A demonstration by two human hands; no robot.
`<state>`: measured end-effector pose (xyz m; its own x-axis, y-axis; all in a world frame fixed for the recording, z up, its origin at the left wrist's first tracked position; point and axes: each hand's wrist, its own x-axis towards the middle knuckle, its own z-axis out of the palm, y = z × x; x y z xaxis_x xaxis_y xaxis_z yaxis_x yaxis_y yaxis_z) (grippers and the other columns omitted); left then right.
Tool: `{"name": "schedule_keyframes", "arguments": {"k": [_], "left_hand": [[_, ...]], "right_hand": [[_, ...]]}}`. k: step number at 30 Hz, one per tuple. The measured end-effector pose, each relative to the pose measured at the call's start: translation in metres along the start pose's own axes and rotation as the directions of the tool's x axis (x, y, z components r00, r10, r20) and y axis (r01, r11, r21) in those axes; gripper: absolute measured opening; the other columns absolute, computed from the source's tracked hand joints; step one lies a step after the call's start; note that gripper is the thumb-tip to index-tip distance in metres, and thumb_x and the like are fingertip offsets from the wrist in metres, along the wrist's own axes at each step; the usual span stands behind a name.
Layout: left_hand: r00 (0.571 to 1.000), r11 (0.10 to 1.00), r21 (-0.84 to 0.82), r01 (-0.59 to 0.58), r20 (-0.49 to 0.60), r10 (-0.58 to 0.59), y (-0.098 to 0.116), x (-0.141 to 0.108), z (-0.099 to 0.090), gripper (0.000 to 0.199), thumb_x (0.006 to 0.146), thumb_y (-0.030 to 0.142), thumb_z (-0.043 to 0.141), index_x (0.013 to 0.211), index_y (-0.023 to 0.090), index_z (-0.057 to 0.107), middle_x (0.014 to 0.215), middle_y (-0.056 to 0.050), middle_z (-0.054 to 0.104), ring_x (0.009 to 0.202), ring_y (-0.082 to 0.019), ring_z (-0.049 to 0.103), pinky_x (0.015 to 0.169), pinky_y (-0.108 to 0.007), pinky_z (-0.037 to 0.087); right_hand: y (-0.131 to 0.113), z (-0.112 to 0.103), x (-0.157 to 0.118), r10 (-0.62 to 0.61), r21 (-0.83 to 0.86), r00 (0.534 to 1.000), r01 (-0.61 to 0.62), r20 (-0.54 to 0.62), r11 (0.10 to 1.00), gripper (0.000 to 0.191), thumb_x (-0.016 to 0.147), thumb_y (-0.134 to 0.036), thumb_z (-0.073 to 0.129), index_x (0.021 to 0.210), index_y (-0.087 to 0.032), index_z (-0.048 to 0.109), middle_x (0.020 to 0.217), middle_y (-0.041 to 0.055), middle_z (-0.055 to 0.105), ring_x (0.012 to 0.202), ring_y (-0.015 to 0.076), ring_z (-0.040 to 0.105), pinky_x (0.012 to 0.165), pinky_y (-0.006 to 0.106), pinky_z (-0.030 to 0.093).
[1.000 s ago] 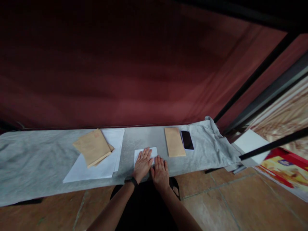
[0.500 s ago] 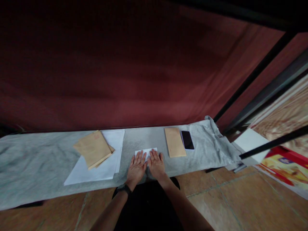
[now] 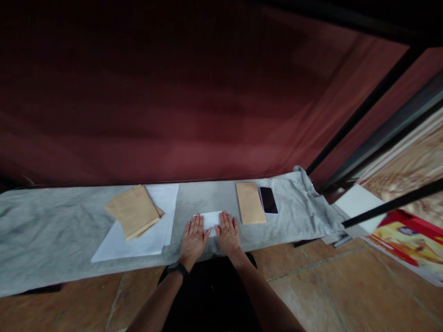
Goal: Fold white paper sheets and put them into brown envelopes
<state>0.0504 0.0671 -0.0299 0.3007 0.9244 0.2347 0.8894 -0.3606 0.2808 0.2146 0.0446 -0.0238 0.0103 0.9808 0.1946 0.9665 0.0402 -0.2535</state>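
A small white sheet of folded-looking paper (image 3: pixel 212 220) lies on the grey cloth in front of me. My left hand (image 3: pixel 194 237) rests flat over its left end, fingers stretched forward. Over the right end lies my right hand (image 3: pixel 228 232), also flat with the fingers extended. Both palms face down, and the paper's middle shows between them. To the right of my right hand is a brown envelope (image 3: pixel 251 203). Several brown envelopes (image 3: pixel 133 210) sit to the left, fanned on top of large white sheets (image 3: pixel 138 246).
A phone (image 3: pixel 268 200) with a dark screen lies beside the right envelope. The grey cloth (image 3: pixel 69 230) covers a long narrow bench against a dark red panel (image 3: pixel 194 115). Black metal bars (image 3: pixel 367 101) and a red and yellow box (image 3: pixel 411 240) stand at the right.
My hands have slid apart toward the two ends of the white paper, so more of its middle shows. The envelopes and phone stay in place.
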Motion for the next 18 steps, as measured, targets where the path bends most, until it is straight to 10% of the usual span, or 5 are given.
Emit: {"name": "schedule_keyframes", "arguments": {"k": [18], "left_hand": [[0.995, 0.991, 0.091, -0.093, -0.036, 0.096, -0.022, -0.024, -0.007, 0.066, 0.099, 0.050, 0.030, 0.146, 0.006, 0.043, 0.152, -0.020, 0.043, 0.143, -0.030, 0.038, 0.117, -0.050, 0.032]], "right_hand": [[0.017, 0.006, -0.057, -0.097, -0.040, 0.973, 0.091, -0.208, 0.995, 0.058, 0.102, -0.042, 0.041, 0.150, -0.010, 0.038, 0.152, 0.0148, 0.044, 0.140, 0.0274, 0.042, 0.117, 0.046, 0.027]]}}
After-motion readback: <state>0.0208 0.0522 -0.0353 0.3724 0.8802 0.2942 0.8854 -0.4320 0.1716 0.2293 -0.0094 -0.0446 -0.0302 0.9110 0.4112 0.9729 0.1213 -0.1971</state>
